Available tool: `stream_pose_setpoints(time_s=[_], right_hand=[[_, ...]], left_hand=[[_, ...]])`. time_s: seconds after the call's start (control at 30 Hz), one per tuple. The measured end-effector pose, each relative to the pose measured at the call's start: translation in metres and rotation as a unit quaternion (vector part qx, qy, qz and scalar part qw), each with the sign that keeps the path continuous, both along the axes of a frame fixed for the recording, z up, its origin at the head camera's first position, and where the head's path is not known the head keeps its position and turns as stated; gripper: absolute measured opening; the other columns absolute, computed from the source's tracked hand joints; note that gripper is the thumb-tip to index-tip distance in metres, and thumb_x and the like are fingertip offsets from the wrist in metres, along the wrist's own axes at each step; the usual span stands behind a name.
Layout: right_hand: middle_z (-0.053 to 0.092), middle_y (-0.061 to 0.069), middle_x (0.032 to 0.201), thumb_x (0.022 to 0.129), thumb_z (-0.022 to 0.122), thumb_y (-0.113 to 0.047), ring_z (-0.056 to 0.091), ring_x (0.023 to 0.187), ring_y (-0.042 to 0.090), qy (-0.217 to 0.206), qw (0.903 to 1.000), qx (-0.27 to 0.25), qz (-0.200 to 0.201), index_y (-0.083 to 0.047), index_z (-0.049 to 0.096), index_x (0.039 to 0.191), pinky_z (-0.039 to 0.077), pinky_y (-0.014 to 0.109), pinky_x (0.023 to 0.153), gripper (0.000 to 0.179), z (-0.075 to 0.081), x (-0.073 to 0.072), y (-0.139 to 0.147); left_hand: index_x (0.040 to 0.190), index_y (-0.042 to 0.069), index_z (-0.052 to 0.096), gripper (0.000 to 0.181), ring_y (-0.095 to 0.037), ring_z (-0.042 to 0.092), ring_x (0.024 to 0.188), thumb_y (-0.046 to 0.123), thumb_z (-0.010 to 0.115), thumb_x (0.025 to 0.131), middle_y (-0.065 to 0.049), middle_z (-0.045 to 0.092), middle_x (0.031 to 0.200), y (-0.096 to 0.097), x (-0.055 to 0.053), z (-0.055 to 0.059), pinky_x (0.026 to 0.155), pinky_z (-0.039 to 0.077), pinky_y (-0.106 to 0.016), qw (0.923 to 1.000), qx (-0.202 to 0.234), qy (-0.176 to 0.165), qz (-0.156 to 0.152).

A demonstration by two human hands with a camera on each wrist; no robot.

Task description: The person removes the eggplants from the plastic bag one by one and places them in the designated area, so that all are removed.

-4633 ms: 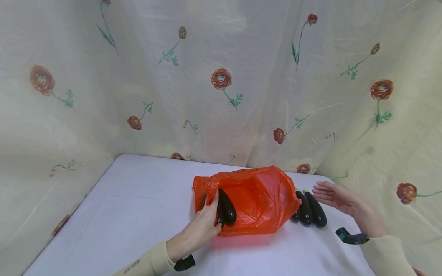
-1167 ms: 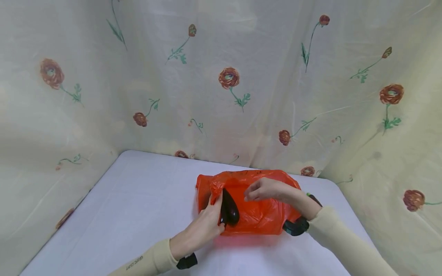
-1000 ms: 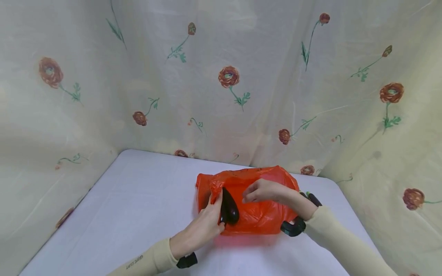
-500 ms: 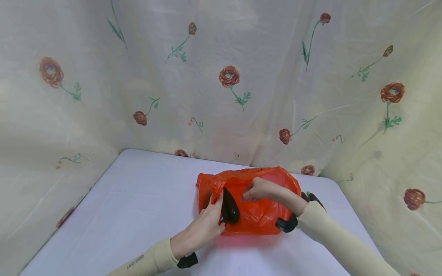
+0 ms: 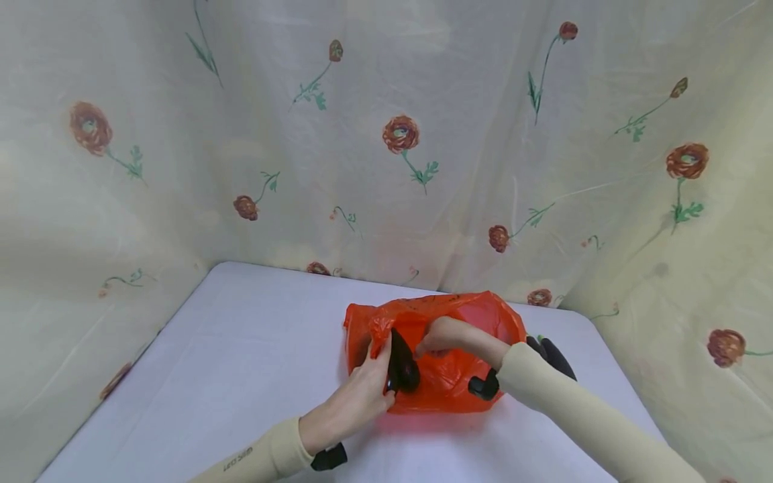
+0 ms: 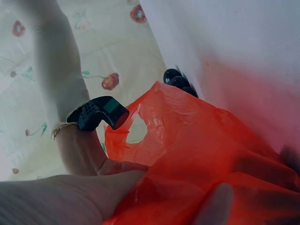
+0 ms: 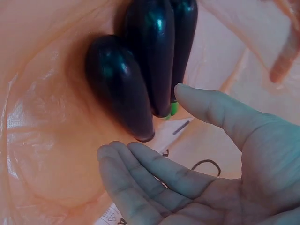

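My left hand [image 5: 361,389] grips the left edge of a red plastic bag [image 5: 449,399] lying on its side with its mouth open. Inside the bag rest three dark, glossy eggplants [image 7: 117,84], seen most fully in the right wrist view; in the head view two show beside my left fingers. My right hand [image 5: 445,335] reaches into the bag mouth from the right. In the right wrist view its fingers are extended and its thumb is apart, close to the narrow ends of the eggplants, with nothing held.
More eggplants [image 5: 557,359] lie on the white table [image 5: 260,349] right of the bag, partly hidden by my right sleeve. Flower-printed curtains [image 5: 290,154] hang behind and at both sides of the table.
My right hand, at first held out right of the loose eggplants, has come into the bag mouth and crept left toward the eggplants inside. My left hand keeps its grip on the bag.
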State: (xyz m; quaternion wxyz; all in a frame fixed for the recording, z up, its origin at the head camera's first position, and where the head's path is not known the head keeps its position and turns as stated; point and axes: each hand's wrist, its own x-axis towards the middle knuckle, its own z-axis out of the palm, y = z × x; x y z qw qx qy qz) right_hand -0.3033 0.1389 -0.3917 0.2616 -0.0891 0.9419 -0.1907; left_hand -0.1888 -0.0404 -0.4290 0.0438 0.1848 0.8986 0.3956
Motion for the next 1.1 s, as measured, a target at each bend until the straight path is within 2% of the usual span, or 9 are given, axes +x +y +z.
stream_pose_setpoints(time_s=[0.17, 0.27, 0.33, 0.4, 0.5, 0.67, 0.83, 1.1], right_hand=[[0.06, 0.006, 0.075, 0.079, 0.079, -0.026, 0.059, 0.072, 0.021, -0.008, 0.9998, 0.009, -0.018, -0.008, 0.065, 0.088, 0.053, 0.03, 0.07, 0.024, -0.002, -0.004, -0.006], [0.063, 0.008, 0.084, 0.078, 0.08, -0.026, 0.06, 0.077, 0.023, -0.016, 0.9994, 0.007, -0.031, -0.009, 0.065, 0.095, 0.056, 0.033, 0.075, 0.029, -0.007, -0.006, -0.009], [0.066, 0.01, 0.091, 0.076, 0.082, -0.025, 0.062, 0.082, 0.026, -0.028, 0.9979, -0.008, -0.058, -0.009, 0.064, 0.099, 0.056, 0.036, 0.08, 0.033, -0.01, -0.007, -0.011], [0.066, 0.011, 0.096, 0.077, 0.081, -0.025, 0.062, 0.085, 0.027, -0.04, 0.997, -0.016, -0.065, -0.009, 0.064, 0.102, 0.056, 0.038, 0.083, 0.033, -0.014, -0.008, -0.013], [0.065, 0.011, 0.098, 0.076, 0.081, -0.021, 0.062, 0.085, 0.03, -0.043, 0.996, -0.046, -0.064, -0.013, 0.065, 0.108, 0.057, 0.041, 0.081, 0.037, -0.017, -0.008, -0.017], [0.064, 0.009, 0.097, 0.077, 0.081, -0.018, 0.063, 0.087, 0.033, -0.04, 0.9934, -0.09, -0.058, -0.013, 0.06, 0.117, 0.056, 0.045, 0.082, 0.046, -0.017, -0.007, -0.021], [0.064, 0.008, 0.096, 0.079, 0.079, -0.02, 0.063, 0.092, 0.034, -0.038, 0.9917, -0.106, -0.063, -0.009, 0.058, 0.119, 0.055, 0.046, 0.086, 0.046, -0.019, -0.005, -0.022], [0.064, 0.01, 0.093, 0.077, 0.08, -0.018, 0.064, 0.084, 0.034, -0.009, 0.991, -0.118, -0.063, -0.013, 0.06, 0.119, 0.057, 0.046, 0.078, 0.046, -0.026, -0.008, -0.024]], left_hand=[[0.155, 0.006, 0.007, 0.096, -0.026, 0.064, 0.109, 0.001, 0.07, 0.083, -0.016, 0.022, 0.159, 0.001, -0.001, 0.0, 0.077, 0.058, -0.028, 0.9999, 0.006, -0.013, 0.002], [0.155, 0.006, 0.007, 0.096, -0.026, 0.065, 0.105, 0.001, 0.07, 0.083, -0.018, 0.022, 0.158, 0.001, 0.0, 0.0, 0.073, 0.058, -0.026, 0.9999, 0.003, -0.014, 0.004], [0.155, 0.007, 0.007, 0.097, -0.025, 0.065, 0.106, 0.001, 0.071, 0.083, -0.018, 0.022, 0.158, 0.001, 0.0, 0.0, 0.075, 0.058, -0.027, 0.9999, 0.001, -0.012, 0.004], [0.155, 0.006, 0.007, 0.097, -0.026, 0.063, 0.11, 0.001, 0.071, 0.082, -0.017, 0.024, 0.157, 0.001, 0.0, 0.0, 0.079, 0.058, -0.03, 1.0, 0.0, -0.008, 0.005], [0.155, 0.006, 0.007, 0.097, -0.026, 0.062, 0.113, 0.0, 0.07, 0.082, -0.016, 0.025, 0.157, 0.001, 0.0, 0.0, 0.083, 0.057, -0.033, 1.0, 0.0, -0.002, 0.004], [0.155, 0.006, 0.008, 0.096, -0.024, 0.063, 0.107, 0.0, 0.07, 0.083, -0.016, 0.02, 0.159, 0.0, 0.0, 0.0, 0.084, 0.057, -0.032, 1.0, -0.004, 0.007, 0.005], [0.155, 0.006, 0.009, 0.095, -0.024, 0.063, 0.107, 0.0, 0.07, 0.083, -0.017, 0.019, 0.159, 0.0, 0.001, 0.0, 0.084, 0.056, -0.033, 1.0, -0.005, 0.003, 0.007], [0.156, 0.007, 0.007, 0.096, -0.024, 0.065, 0.102, 0.003, 0.07, 0.083, -0.018, 0.018, 0.159, 0.0, 0.0, -0.001, 0.082, 0.057, -0.031, 0.9999, -0.01, 0.007, 0.01]])
